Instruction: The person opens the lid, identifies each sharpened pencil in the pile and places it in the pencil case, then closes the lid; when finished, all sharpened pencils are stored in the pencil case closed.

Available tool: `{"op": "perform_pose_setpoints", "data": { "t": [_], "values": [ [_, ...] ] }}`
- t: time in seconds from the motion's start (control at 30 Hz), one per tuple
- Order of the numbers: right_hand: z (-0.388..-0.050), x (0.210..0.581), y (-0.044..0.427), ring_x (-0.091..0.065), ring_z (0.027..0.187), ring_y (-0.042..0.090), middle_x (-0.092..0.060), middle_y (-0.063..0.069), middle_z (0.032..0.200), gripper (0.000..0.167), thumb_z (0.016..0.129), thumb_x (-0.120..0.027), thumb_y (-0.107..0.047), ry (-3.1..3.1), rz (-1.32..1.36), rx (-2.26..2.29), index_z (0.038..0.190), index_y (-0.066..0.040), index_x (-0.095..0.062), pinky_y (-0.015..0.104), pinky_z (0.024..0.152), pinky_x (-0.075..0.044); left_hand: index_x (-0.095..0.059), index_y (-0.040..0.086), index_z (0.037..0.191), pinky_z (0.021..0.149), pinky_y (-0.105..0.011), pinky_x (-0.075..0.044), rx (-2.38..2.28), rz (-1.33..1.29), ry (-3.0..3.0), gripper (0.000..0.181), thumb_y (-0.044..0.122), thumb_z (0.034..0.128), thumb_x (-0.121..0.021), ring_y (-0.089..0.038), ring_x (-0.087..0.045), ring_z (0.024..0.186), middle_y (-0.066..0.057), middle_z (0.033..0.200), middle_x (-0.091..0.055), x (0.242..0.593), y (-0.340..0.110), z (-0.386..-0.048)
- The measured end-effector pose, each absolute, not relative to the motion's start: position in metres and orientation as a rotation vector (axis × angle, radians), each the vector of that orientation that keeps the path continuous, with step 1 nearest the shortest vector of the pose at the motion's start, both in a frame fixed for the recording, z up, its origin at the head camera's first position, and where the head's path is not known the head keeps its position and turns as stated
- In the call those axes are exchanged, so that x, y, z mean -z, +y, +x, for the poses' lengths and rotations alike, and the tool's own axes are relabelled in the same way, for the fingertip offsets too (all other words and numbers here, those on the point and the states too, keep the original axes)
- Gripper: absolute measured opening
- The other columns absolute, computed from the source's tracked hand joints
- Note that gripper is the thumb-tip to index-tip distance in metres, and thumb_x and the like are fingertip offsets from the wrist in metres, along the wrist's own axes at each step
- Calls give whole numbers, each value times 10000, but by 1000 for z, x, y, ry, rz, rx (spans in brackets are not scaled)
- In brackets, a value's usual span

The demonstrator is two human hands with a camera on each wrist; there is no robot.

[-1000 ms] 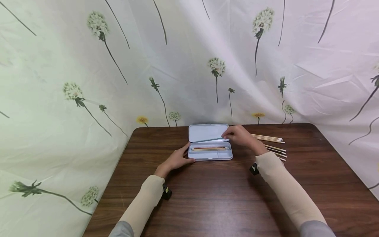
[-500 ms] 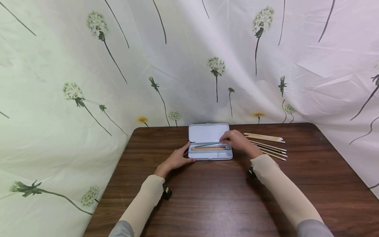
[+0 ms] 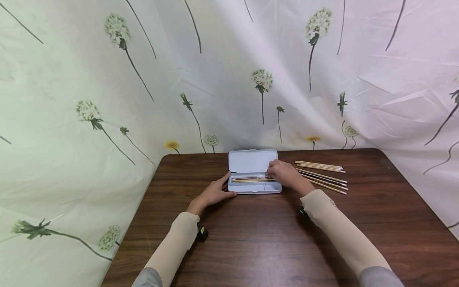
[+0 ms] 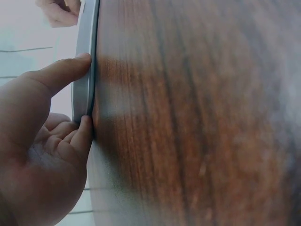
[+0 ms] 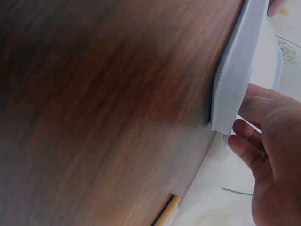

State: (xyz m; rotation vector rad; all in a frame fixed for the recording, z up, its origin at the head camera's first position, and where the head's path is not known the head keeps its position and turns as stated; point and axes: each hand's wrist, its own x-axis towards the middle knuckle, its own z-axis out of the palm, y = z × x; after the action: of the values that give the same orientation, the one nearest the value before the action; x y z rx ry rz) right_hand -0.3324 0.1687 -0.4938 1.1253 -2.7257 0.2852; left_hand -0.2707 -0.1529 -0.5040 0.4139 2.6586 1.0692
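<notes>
A pale pencil case [image 3: 252, 161] lies with its lid raised at the table's back edge, several pencils [image 3: 251, 180] lengthwise in its tray. My left hand [image 3: 214, 192] grips the case's left end; the left wrist view shows the thumb and little finger of the hand [image 4: 44, 136] against its side [image 4: 84, 89]. My right hand [image 3: 285, 174] is over the tray's right back part, fingertips pinched low on the teal pencil, which is mostly hidden. In the right wrist view, the thumb and a finger of that hand [image 5: 277, 136] reach over the case wall [image 5: 237, 70].
Right of the case, several light pencils [image 3: 320, 166] lie in one group at the back, with another group [image 3: 324, 181] just in front, one of them dark. A flowered cloth [image 3: 229, 79] hangs behind the brown table [image 3: 251, 239].
My right hand has lowered the teal pencil from over the lid's hinge side into the tray, moving slightly left and toward me. The left hand has stayed in place.
</notes>
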Motion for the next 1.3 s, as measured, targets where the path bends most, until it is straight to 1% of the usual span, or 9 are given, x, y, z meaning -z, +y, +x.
{"op": "perform_pose_setpoints", "data": {
  "t": [0.17, 0.4, 0.57, 0.7, 0.87, 1.03, 1.2, 1.3],
  "values": [
    [-332, 495, 168, -659, 924, 198, -726, 33, 989, 150, 977, -753, -28, -2750, 1085, -273, 1008, -124, -863, 390, 807, -588, -197, 142, 1722, 1259, -495, -385, -1085, 419, 2655, 940, 331, 1002, -773, -315, -401, 1575, -142, 1751, -296, 503, -153, -271],
    [-331, 494, 169, -676, 945, 213, -733, 41, 1006, 156, 962, -761, -14, -2771, 1055, -334, 1014, -121, -861, 412, 826, -599, -197, 138, 1722, 1259, -499, -385, -1090, 415, 2657, 941, 332, 1003, -772, -310, -396, 1579, -138, 1753, -295, 504, -153, -272],
    [-335, 496, 174, -701, 966, 200, -748, 31, 1031, 144, 974, -757, -35, -2794, 985, -485, 1031, -124, -854, 421, 856, -602, -196, 142, 1722, 1260, -495, -382, -1091, 414, 2656, 942, 326, 1002, -775, -306, -391, 1581, -135, 1753, -292, 503, -153, -272],
    [-336, 493, 182, -736, 964, 215, -786, 54, 1048, 129, 968, -760, -32, -2748, 950, -637, 1029, -98, -852, 452, 862, -605, -194, 155, 1723, 1273, -486, -366, -1091, 414, 2650, 940, 329, 1002, -773, -293, -370, 1592, -120, 1759, -278, 503, -153, -272],
    [-333, 477, 197, -725, 933, 220, -807, 88, 1068, 140, 974, -737, -13, -2728, 896, -728, 1054, -63, -841, 461, 844, -593, -200, 159, 1722, 1270, -485, -370, -1090, 412, 2651, 948, 353, 997, -778, -292, -378, 1589, -121, 1755, -291, 506, -154, -273],
    [-331, 459, 220, -714, 859, 196, -821, 82, 1033, 124, 985, -753, -64, -2754, 824, -768, 1074, -61, -839, 450, 782, -581, -205, 155, 1722, 1258, -493, -387, -1105, 419, 2653, 960, 365, 988, -787, -305, -404, 1575, -131, 1750, -305, 509, -155, -273],
    [-327, 444, 250, -758, 904, 249, -828, 97, 1021, 117, 998, -746, -75, -2742, 781, -770, 1064, -56, -840, 488, 811, -599, -196, 168, 1724, 1265, -489, -378, -1106, 426, 2645, 956, 353, 993, -784, -300, -387, 1584, -125, 1756, -289, 508, -155, -273],
    [-324, 437, 268, -756, 920, 276, -824, 111, 1040, 134, 1021, -722, -94, -2748, 742, -763, 1085, -65, -835, 508, 820, -592, -194, 173, 1724, 1269, -488, -373, -1103, 427, 2646, 953, 351, 995, -781, -296, -379, 1588, -119, 1758, -284, 507, -155, -273]
  ]
}}
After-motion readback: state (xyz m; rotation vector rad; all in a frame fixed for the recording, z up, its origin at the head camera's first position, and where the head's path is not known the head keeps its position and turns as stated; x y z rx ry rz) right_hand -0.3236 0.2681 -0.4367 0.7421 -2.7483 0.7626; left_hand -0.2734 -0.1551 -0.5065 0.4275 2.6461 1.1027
